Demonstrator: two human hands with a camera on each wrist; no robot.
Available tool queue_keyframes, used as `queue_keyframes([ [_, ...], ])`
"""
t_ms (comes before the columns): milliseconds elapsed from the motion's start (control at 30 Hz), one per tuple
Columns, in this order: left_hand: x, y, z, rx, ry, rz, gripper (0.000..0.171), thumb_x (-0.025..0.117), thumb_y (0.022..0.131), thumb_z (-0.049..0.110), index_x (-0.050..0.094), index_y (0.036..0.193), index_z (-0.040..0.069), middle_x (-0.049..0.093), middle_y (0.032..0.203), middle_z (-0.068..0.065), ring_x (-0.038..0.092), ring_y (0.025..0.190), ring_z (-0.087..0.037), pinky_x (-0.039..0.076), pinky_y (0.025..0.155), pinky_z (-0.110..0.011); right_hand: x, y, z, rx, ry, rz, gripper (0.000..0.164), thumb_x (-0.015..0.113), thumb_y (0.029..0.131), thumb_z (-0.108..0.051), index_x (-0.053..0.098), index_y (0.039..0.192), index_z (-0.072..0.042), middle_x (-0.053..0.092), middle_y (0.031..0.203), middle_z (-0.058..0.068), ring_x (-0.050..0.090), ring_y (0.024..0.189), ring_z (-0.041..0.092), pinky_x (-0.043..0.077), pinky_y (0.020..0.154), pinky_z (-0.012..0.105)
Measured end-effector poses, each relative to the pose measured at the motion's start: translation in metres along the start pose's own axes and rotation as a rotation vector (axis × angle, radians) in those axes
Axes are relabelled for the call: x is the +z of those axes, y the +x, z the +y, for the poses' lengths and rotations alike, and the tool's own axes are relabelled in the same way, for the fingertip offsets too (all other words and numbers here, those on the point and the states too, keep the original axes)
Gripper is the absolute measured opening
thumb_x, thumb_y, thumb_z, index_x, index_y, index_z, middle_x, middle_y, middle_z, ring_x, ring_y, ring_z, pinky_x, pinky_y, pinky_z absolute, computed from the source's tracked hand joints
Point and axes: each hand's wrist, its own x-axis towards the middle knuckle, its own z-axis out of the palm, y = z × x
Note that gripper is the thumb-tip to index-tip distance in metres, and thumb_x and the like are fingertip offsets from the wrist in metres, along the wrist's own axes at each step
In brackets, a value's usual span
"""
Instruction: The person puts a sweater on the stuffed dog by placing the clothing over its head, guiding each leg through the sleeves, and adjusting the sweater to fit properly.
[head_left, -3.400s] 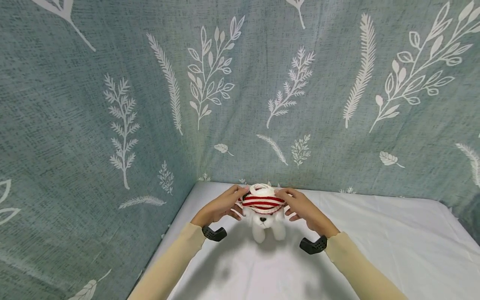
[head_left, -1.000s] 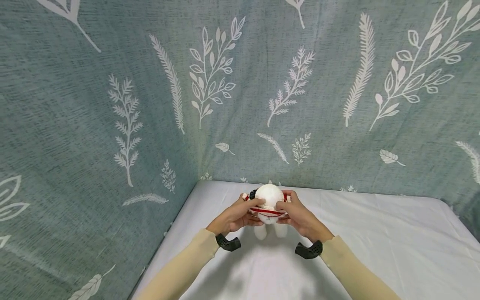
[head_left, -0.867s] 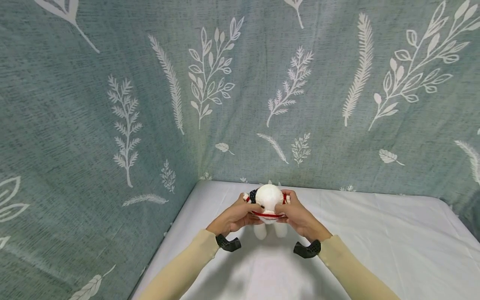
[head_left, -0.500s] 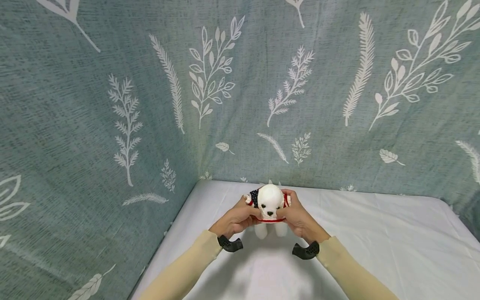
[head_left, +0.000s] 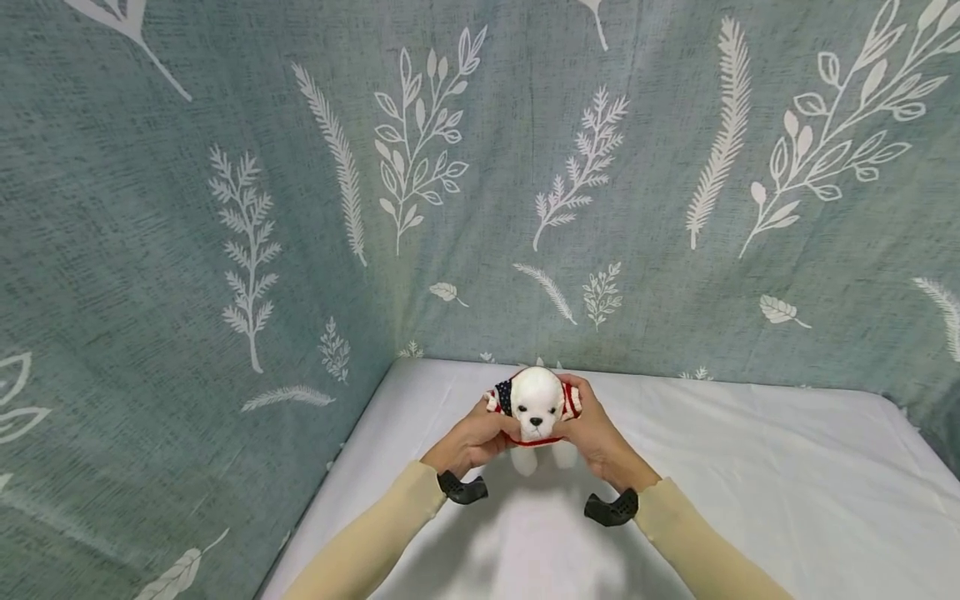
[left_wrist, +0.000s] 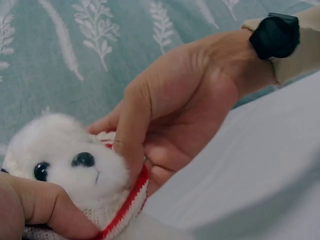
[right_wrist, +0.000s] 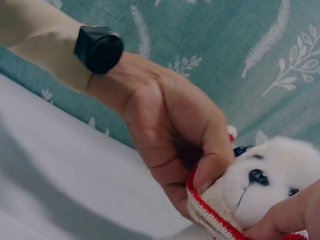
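Observation:
A white plush dog (head_left: pixel 537 400) stands on the white cloth, its face toward me in the head view. Around its neck and shoulders sits a knitted sweater (head_left: pixel 504 398), dotted navy on one side and red-and-white striped on the other. My left hand (head_left: pixel 472 437) grips the sweater's red-edged hem at the left, thumb below the dog's cheek. At the right, my right hand (head_left: pixel 598 433) pinches the same hem. Up close in the right wrist view, the hem (right_wrist: pixel 212 214) is pulled below the dog's muzzle. Most fingers are hidden behind the sweater.
A white cloth (head_left: pixel 750 467) covers the table. Blue-green curtains (head_left: pixel 480 208) with white leaf prints hang behind it and along the left side. Black bands (head_left: pixel 462 488) are strapped at both wrists.
The sweater, earlier bunched over the dog's eyes, has come down past its face to under the muzzle. Both hands have moved lower with the hem. The dog's face now shows fully.

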Motion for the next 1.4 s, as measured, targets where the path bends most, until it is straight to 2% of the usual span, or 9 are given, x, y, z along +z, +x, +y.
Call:
queue_keyframes([
  [167,-0.004,0.0,0.002,-0.028,-0.005,-0.022,0.066,0.058,0.076,-0.019,0.056,0.138,0.004,0.067,0.118,-0.014,0.069,0.098,-0.025,0.058,0.076,-0.036,-0.008,0.001,-0.002,0.027,-0.042,-0.042,0.09,0.061,0.079,0.025,0.03,0.154,-0.012,0.034,0.152,0.02,0.046,0.128,0.038,0.053,0.087,0.038],
  [267,-0.007,-0.001,0.007,-0.071,0.013,-0.015,0.052,0.064,0.088,0.003,0.053,0.138,0.004,0.064,0.122,-0.016,0.07,0.099,-0.027,0.058,0.083,-0.042,-0.015,0.0,-0.006,0.061,-0.06,-0.08,0.078,0.059,0.087,0.013,0.03,0.154,-0.013,0.033,0.153,0.021,0.049,0.126,0.038,0.054,0.09,0.043],
  [367,-0.01,-0.001,0.014,-0.082,0.106,0.028,0.05,0.066,0.094,0.027,0.049,0.135,0.004,0.061,0.12,-0.018,0.07,0.093,-0.028,0.058,0.084,-0.044,-0.022,0.001,-0.012,0.084,-0.091,-0.099,0.058,0.057,0.096,-0.009,0.037,0.151,-0.013,0.038,0.15,0.021,0.054,0.121,0.038,0.054,0.093,0.047],
  [467,-0.012,-0.001,0.022,-0.042,0.245,0.068,0.054,0.067,0.097,0.04,0.048,0.132,0.003,0.064,0.113,-0.019,0.071,0.082,-0.025,0.06,0.079,-0.042,-0.026,0.003,-0.018,0.101,-0.132,-0.096,0.045,0.053,0.104,-0.032,0.046,0.145,-0.013,0.045,0.147,0.02,0.058,0.115,0.035,0.055,0.09,0.047],
  [667,-0.008,0.002,0.029,0.007,0.408,0.058,0.059,0.064,0.098,0.046,0.052,0.129,-0.004,0.069,0.106,-0.018,0.072,0.074,-0.02,0.061,0.073,-0.037,-0.028,0.01,-0.021,0.11,-0.232,-0.071,0.047,0.053,0.105,-0.048,0.049,0.135,-0.012,0.052,0.141,0.021,0.067,0.106,0.034,0.059,0.083,0.045],
  [833,-0.005,0.006,0.029,0.037,0.48,0.104,0.057,0.06,0.1,0.046,0.056,0.127,-0.004,0.066,0.11,-0.016,0.071,0.083,-0.021,0.059,0.071,-0.034,-0.027,0.013,-0.02,0.087,-0.294,-0.051,0.054,0.06,0.1,-0.055,0.052,0.13,-0.01,0.051,0.141,0.021,0.062,0.116,0.036,0.06,0.079,0.047],
  [1000,-0.005,0.008,0.027,0.06,0.493,0.104,0.048,0.052,0.104,0.04,0.061,0.125,-0.003,0.067,0.114,-0.016,0.07,0.091,-0.022,0.06,0.075,-0.037,-0.026,0.016,-0.018,0.072,-0.352,-0.001,0.047,0.057,0.103,-0.05,0.056,0.129,-0.012,0.056,0.135,0.02,0.064,0.11,0.033,0.061,0.073,0.042],
  [1133,-0.005,0.007,0.027,0.041,0.527,0.1,0.053,0.054,0.104,0.046,0.063,0.122,-0.003,0.068,0.111,-0.014,0.071,0.091,-0.022,0.06,0.076,-0.039,-0.026,0.017,-0.017,0.056,-0.392,0.003,0.042,0.057,0.104,-0.046,0.058,0.128,-0.011,0.061,0.128,0.021,0.067,0.102,0.031,0.061,0.07,0.043],
  [1400,0.0,0.006,0.033,0.055,0.666,0.151,0.047,0.057,0.103,0.048,0.067,0.112,0.003,0.066,0.108,-0.01,0.064,0.096,-0.021,0.057,0.079,-0.041,-0.025,0.018,-0.019,0.045,-0.411,0.0,0.046,0.06,0.101,-0.051,0.059,0.125,-0.012,0.064,0.123,0.019,0.069,0.098,0.028,0.061,0.068,0.042],
])
